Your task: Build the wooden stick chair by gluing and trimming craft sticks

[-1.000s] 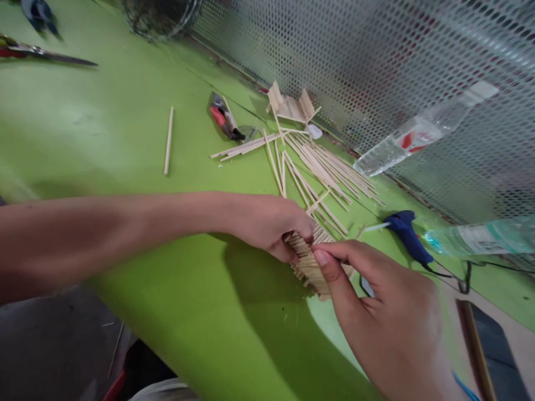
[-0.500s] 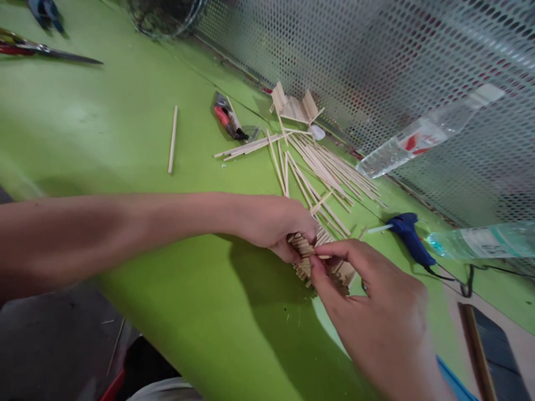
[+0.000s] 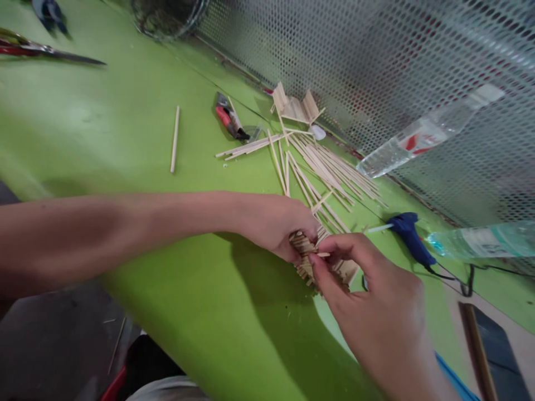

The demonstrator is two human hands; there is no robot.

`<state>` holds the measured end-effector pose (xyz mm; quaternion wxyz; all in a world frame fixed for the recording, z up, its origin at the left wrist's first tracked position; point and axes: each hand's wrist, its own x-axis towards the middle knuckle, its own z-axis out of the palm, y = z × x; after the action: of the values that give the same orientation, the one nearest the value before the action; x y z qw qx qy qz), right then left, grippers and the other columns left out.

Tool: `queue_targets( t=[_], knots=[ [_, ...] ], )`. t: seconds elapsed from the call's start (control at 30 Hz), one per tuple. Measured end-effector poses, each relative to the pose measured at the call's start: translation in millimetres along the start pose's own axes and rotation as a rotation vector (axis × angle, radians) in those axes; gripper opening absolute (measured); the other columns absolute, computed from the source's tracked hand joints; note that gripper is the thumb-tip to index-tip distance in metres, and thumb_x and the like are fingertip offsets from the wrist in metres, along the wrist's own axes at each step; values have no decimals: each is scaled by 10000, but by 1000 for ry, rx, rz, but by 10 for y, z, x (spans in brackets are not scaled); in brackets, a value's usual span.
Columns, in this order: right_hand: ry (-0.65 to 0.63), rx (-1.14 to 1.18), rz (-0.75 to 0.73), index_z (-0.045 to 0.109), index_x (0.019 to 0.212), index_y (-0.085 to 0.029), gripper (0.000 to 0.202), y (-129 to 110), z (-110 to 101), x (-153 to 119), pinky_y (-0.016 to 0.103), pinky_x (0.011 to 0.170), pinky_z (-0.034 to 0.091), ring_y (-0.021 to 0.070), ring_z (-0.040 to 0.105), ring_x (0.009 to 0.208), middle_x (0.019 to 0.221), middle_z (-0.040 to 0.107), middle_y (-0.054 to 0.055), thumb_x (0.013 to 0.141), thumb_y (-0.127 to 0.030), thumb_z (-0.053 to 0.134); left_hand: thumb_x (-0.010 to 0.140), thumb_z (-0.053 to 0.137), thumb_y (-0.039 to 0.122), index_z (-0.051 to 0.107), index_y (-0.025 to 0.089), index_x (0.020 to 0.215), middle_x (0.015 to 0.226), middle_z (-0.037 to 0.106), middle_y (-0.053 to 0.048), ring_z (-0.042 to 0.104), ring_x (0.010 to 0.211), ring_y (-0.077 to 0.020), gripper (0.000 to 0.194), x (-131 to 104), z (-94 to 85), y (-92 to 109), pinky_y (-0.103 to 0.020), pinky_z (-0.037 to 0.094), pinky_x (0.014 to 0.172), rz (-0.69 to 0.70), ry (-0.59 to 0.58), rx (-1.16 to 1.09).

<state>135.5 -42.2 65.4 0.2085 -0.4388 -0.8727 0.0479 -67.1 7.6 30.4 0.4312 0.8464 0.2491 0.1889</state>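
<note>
A small structure of wooden sticks [image 3: 305, 245] sits on the green table, partly covered by both hands. My left hand [image 3: 288, 225] reaches across from the left, its thumb and fingers closed on the structure's edge. From the right, my right hand [image 3: 371, 284] pinches a short wooden stick [image 3: 322, 254] between thumb and forefinger, just over the structure. Whether this stick touches the structure, I cannot tell. Loose long wooden sticks [image 3: 321, 167] lie in a pile beyond my hands.
Red-handled pliers [image 3: 228, 117], a stick assembly [image 3: 296, 106] and a single stick [image 3: 175, 139] lie farther back. To the right are a blue glue gun [image 3: 412, 236] and two plastic bottles [image 3: 430, 133] by a perforated metal screen [image 3: 359, 61]. Scissors [image 3: 45, 51] lie far left.
My right hand's fingertips have shifted slightly, and the short stick between them now shows more clearly. My left hand keeps its hold on the stick structure.
</note>
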Motion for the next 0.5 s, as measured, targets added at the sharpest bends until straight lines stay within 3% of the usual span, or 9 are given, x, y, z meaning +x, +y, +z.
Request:
queue_targets(
  t=[0.17, 0.33, 0.5],
  knots=[
    [2, 2, -8, 606, 929, -266, 200, 15, 5, -10, 230, 562, 420, 122, 628, 616, 764, 680, -43, 812, -119, 674, 865, 654, 209, 698, 180, 931, 951, 730, -24, 671, 855, -157, 85, 3, -9, 9, -318, 503, 765, 11, -10, 41],
    [-10, -10, -15, 601, 930, -267, 200, 23, -5, -6, 228, 555, 408, 120, 633, 626, 760, 676, -51, 813, -126, 680, 854, 658, 188, 690, 167, 908, 966, 732, -33, 666, 824, -149, 66, -3, -7, 21, -297, 495, 723, 2, -5, 42],
    [0, -35, -23, 580, 952, -261, 217, 23, 9, 3, 241, 559, 400, 127, 631, 623, 795, 694, -47, 816, -121, 675, 820, 723, 318, 685, 181, 913, 900, 711, -9, 646, 800, -144, 170, -16, 32, 11, -282, 485, 708, 10, 36, 35]
  ],
)
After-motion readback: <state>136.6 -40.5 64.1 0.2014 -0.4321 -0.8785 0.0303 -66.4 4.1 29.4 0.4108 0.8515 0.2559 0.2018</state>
